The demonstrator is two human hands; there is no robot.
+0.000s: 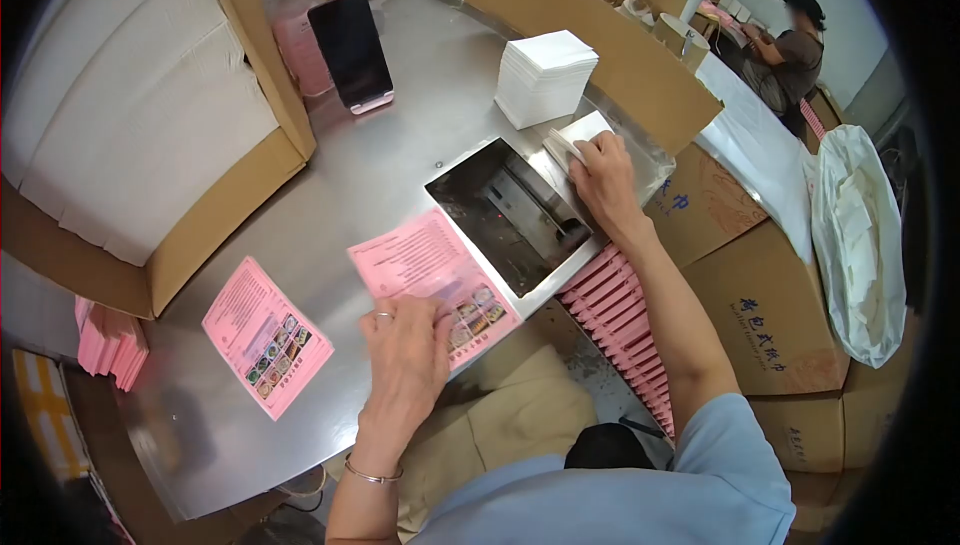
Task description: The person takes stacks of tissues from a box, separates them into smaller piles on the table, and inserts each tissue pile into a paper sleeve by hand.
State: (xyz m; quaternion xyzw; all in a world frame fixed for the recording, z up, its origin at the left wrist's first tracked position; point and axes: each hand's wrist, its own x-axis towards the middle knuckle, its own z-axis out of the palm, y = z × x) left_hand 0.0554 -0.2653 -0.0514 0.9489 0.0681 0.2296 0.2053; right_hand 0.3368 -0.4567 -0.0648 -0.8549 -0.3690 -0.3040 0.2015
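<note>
My left hand rests on a pink printed packet, its fingers bent and closed at the packet's near left edge. The packet lies at the near-left edge of a square metal opening in the table. My right hand is closed on the top of a low stack of white paper napkins, just beyond the opening. Behind it stands a taller stack of white napkins. Another pile of pink printed packets lies flat to the left.
A phone on a stand and two bottles are at the back. An open carton of white napkins stands left. Cardboard boxes, a clear bag and a row of pink packets are at right. Another person sits far back.
</note>
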